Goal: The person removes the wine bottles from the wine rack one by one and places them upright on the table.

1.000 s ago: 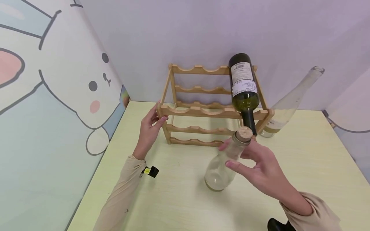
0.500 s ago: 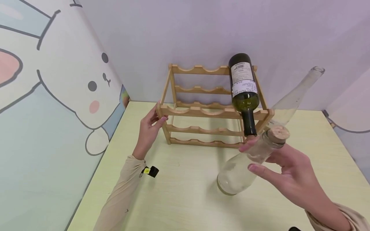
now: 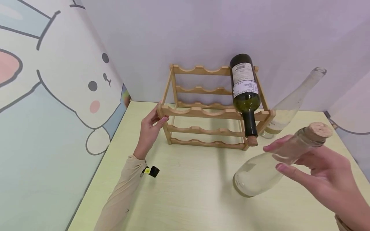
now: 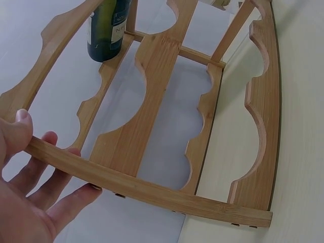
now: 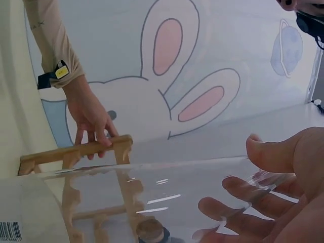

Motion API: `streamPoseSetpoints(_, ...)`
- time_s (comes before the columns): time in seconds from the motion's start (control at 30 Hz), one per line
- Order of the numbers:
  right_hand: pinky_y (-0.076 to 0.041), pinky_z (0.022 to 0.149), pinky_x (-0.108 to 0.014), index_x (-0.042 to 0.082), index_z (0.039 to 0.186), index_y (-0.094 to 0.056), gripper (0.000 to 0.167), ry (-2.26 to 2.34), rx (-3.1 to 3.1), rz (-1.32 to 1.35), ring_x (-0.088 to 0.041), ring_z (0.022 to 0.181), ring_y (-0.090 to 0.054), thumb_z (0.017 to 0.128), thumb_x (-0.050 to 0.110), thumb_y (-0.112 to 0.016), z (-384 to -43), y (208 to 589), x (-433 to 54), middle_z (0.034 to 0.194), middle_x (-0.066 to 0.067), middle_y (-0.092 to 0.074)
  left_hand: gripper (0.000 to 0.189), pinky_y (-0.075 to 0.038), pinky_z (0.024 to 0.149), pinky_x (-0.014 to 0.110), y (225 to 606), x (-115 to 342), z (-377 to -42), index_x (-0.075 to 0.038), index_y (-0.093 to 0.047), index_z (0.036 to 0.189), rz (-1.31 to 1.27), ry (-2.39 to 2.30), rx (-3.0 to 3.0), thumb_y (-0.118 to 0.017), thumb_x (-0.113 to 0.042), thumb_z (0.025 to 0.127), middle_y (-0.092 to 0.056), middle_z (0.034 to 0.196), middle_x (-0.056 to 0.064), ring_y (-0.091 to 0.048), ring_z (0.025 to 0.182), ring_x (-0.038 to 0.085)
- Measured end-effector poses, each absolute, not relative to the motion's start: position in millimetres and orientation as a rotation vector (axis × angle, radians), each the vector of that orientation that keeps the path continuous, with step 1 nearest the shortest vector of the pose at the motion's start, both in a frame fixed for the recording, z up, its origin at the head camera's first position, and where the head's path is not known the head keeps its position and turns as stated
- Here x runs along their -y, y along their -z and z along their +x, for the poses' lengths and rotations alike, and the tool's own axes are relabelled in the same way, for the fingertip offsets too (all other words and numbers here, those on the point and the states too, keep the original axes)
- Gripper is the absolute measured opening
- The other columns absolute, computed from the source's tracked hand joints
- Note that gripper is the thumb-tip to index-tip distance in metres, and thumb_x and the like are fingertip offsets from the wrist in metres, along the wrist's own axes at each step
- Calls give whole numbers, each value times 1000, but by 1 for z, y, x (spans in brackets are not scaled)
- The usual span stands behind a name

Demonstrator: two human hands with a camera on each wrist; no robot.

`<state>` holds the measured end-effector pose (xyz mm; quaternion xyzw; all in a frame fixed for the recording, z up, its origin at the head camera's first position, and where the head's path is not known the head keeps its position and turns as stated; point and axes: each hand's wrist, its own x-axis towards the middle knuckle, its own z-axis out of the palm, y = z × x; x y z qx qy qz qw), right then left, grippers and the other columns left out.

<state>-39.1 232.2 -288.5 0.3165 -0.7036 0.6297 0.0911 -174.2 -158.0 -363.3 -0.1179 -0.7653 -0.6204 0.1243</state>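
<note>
My left hand (image 3: 150, 128) grips the left side of a wooden wine rack (image 3: 199, 112). In the left wrist view its thumb and fingers lie on either side of the side bar (image 4: 147, 188). My right hand (image 3: 329, 176) holds a corked clear glass bottle (image 3: 255, 176) by the neck, in front of the rack to the right. That bottle tilts, its cork (image 3: 319, 131) up and to the right; whether its base touches the table cannot be told. A dark green wine bottle (image 3: 245, 85) lies in the rack's top right slot, its corked neck towards me.
Another clear bottle (image 3: 292, 102) leans on the back wall (image 3: 202, 32), right of the rack and close to it. The pale table (image 3: 179, 192) meets walls at the back and left. A rabbit drawing (image 3: 72, 70) covers the left wall.
My right hand has carried the clear bottle to the right, and it now tilts more. The green bottle's cork has come into full view. My left hand stays on the rack.
</note>
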Motion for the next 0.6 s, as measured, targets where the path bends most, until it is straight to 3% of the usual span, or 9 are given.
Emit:
streamPoseSetpoints(0.13, -52, 79, -23, -21, 113, -52, 45, -1803, 2200, 842, -29, 102, -61, 70, -31, -60, -41, 283, -245, 111, -34, -57, 55, -49, 84, 24, 363, 158, -174, -6, -40, 143, -333, 1807, 2237, -59, 0, 92, -63, 107, 24, -59, 96, 17)
streamPoseSetpoints(0.3, -52, 71, -18, -17, 117, -51, 47, -1587, 2379, 697, -21, 98, -64, 73, -31, -57, -47, 277, -260, 111, -28, -60, 54, -49, 85, 25, 364, 159, -174, -6, -41, 143, -346, 1807, 2222, -58, -1, 92, -63, 105, 24, -59, 95, 14)
streamPoseSetpoints(0.4, -51, 69, -18, -22, 116, -47, 44, -1743, 2240, 736, -20, 96, -65, 74, -32, -53, -56, 280, -271, 109, -25, -63, 54, -50, 84, 23, 364, 159, -174, -6, -41, 143, -356, 1817, 2212, -59, -1, 92, -63, 104, 25, -59, 94, 12)
streamPoseSetpoints(0.6, -52, 84, -25, -27, 117, -38, 38, -2066, 1940, 854, -26, 104, -63, 81, -29, -48, -75, 288, -293, 111, -24, -63, 54, -51, 83, 25, 370, 159, -178, -8, -43, 142, -366, 1834, 2194, -59, -2, 92, -63, 103, 24, -60, 94, 13)
